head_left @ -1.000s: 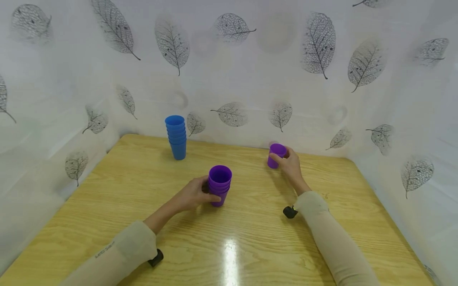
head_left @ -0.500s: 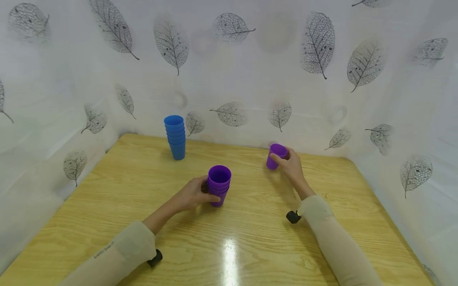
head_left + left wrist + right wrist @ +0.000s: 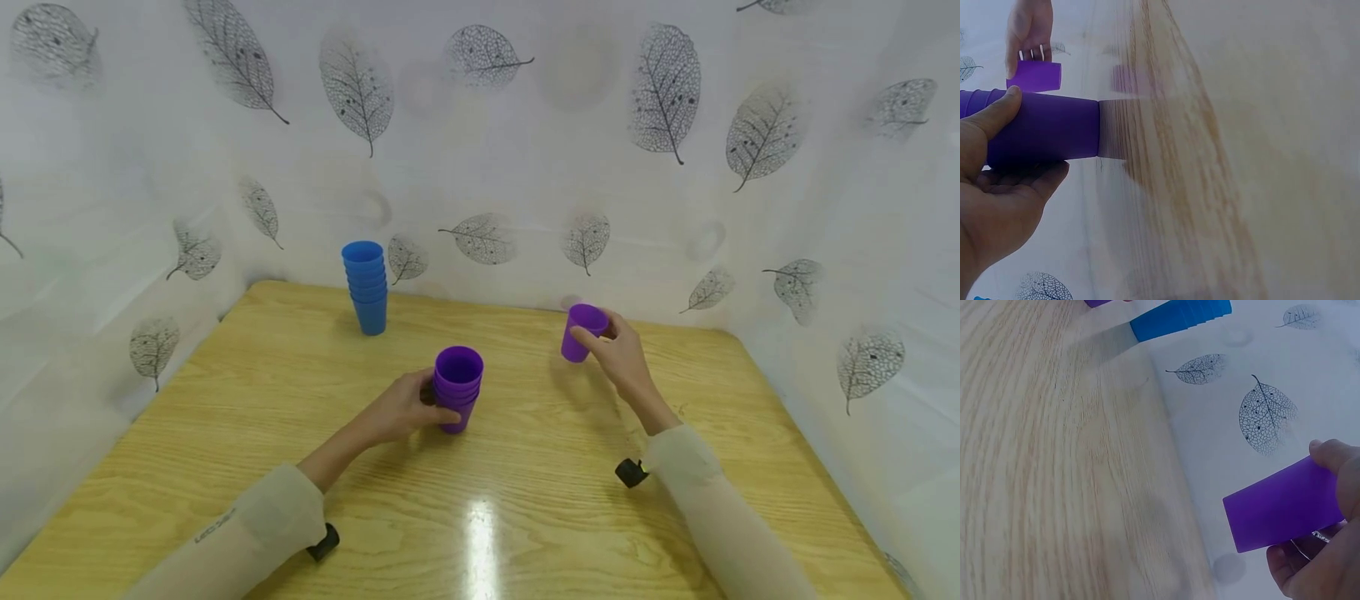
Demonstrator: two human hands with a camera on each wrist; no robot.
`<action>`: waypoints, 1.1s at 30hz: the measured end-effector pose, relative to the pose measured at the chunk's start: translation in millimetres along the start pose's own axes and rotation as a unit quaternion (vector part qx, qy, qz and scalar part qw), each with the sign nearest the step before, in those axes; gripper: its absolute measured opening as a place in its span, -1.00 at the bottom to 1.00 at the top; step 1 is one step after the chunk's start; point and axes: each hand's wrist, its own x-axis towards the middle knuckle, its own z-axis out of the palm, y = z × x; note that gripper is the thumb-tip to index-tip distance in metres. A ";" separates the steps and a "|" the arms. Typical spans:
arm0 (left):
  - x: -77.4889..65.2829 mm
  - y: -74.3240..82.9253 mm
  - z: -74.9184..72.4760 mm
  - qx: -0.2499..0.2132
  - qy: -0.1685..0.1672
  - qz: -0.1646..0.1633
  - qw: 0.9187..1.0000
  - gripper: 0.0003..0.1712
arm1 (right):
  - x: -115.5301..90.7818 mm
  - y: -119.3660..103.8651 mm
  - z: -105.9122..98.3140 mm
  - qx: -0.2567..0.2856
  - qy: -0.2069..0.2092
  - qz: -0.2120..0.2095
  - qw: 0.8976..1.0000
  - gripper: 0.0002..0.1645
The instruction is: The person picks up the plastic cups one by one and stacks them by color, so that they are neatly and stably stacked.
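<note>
A stack of several nested purple cups stands upright on the wooden table, mouth up. My left hand grips it from the left, thumb across the front; the left wrist view shows the thumb on one side and fingers on the other. Farther back and to the right, my right hand holds a single purple cup between thumb and fingers. That cup is raised off the table, its mouth up and tilted slightly; in the left wrist view a gap shows between it and its reflection.
A tall stack of nested blue cups stands at the table's back left. Leaf-patterned white sheeting hangs behind the table and along both sides. A black wrist device hangs below the right sleeve.
My right hand has drawn back toward me and a little right, lifting the single purple cup. The left hand and its purple stack stay in place.
</note>
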 end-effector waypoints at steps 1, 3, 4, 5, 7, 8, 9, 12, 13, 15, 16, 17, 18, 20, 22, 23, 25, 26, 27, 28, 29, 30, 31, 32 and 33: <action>-0.1 0.0 -0.1 0.000 0.000 0.001 1.000 -0.25 | -1.8 -1.6 -0.3 -0.002 -0.001 -0.002 1.000 -0.17; -0.3 -0.1 -0.3 0.000 0.001 0.002 1.000 -0.26 | -5.7 -5.0 -0.8 0.001 -0.006 -0.006 1.000 -0.17; -0.5 -0.1 -0.5 0.000 0.001 0.001 1.000 -0.26 | -7.8 -6.9 -1.0 0.002 -0.009 -0.009 1.000 -0.18; -0.6 -0.1 -0.5 0.000 0.001 0.001 1.000 -0.26 | -9.7 -8.5 -1.3 0.004 -0.013 -0.011 1.000 -0.19; -0.7 -0.3 -0.6 -0.001 0.000 0.000 1.000 -0.26 | -13.7 -11.8 -1.8 0.005 -0.021 -0.014 1.000 -0.20; -0.7 -0.4 -0.6 -0.001 0.000 -0.001 1.000 -0.26 | -15.7 -13.2 -2.1 0.008 -0.026 -0.015 1.000 -0.21; -0.7 -0.5 -0.6 -0.001 -0.001 -0.001 1.000 -0.26 | -17.6 -14.5 -2.5 0.009 -0.029 -0.016 0.999 -0.21; -0.5 -1.3 -0.6 -0.002 -0.002 -0.001 1.000 -0.26 | -23.2 -18.7 -3.2 0.012 -0.038 -0.016 0.999 -0.22; -0.4 -1.5 -0.6 -0.003 -0.002 -0.001 1.000 -0.26 | -25.0 -20.3 -3.3 0.013 -0.041 -0.017 0.999 -0.23; -0.2 -1.9 -0.6 -0.003 -0.003 -0.001 1.000 -0.26 | -28.8 -23.9 -3.4 0.017 -0.046 -0.021 0.999 -0.24; -0.2 -2.0 -0.7 -0.003 -0.003 -0.001 1.000 -0.26 | -30.9 -25.9 -3.3 0.018 -0.049 -0.022 0.998 -0.25; 0.0 -2.2 -0.7 -0.003 -0.004 -0.001 1.000 -0.26 | -33.0 -28.0 -3.3 0.019 -0.051 -0.024 0.998 -0.25; 0.1 -2.3 -0.8 -0.003 -0.004 -0.001 1.000 -0.26 | -35.4 -30.4 -3.1 0.021 -0.054 -0.026 0.998 -0.26; 0.2 -2.3 -0.8 -0.003 -0.004 -0.001 1.000 -0.26 | -39.7 -34.8 -2.6 0.023 -0.059 -0.030 0.998 -0.28; 0.2 -1.8 -0.8 -0.005 -0.004 0.000 1.000 -0.26 | -43.9 -39.2 -1.8 0.019 -0.063 -0.032 0.997 -0.30; 0.1 -1.5 -0.7 -0.006 -0.004 0.000 1.000 -0.27 | -46.0 -41.4 -1.4 0.018 -0.065 -0.032 0.997 -0.31; -0.1 -1.0 -0.6 -0.009 -0.003 0.000 1.000 -0.27 | -49.6 -45.1 -0.5 0.016 -0.070 -0.032 0.997 -0.32; -0.2 -0.8 -0.5 -0.010 -0.003 0.000 1.000 -0.27 | -51.5 -47.0 0.1 0.015 -0.071 -0.030 0.997 -0.32; -0.2 -0.7 -0.4 -0.011 -0.003 0.000 1.000 -0.27 | -53.5 -49.3 0.6 0.016 -0.073 -0.028 0.997 -0.31; -0.1 -0.7 -0.4 -0.011 -0.003 0.000 1.000 -0.28 | -55.6 -51.3 1.2 0.017 -0.076 -0.026 0.997 -0.31; -0.1 -0.7 -0.3 -0.011 -0.003 0.001 1.000 -0.28 | -57.3 -53.1 1.8 0.019 -0.078 -0.025 0.996 -0.30; -0.1 -0.9 -0.3 -0.010 -0.003 0.002 1.000 -0.28 | -59.1 -54.9 2.4 0.021 -0.079 -0.024 0.996 -0.29; -0.1 -1.0 -0.3 -0.010 -0.003 0.003 1.000 -0.28 | -60.9 -56.8 3.1 0.021 -0.080 -0.024 0.996 -0.29; 0.0 -1.1 -0.3 -0.009 -0.004 0.004 1.000 -0.28 | -62.5 -58.6 3.7 0.024 -0.082 -0.024 0.996 -0.29; 0.1 -1.2 -0.2 -0.009 -0.004 0.005 1.000 -0.28 | -63.9 -60.3 4.4 0.027 -0.084 -0.026 0.996 -0.29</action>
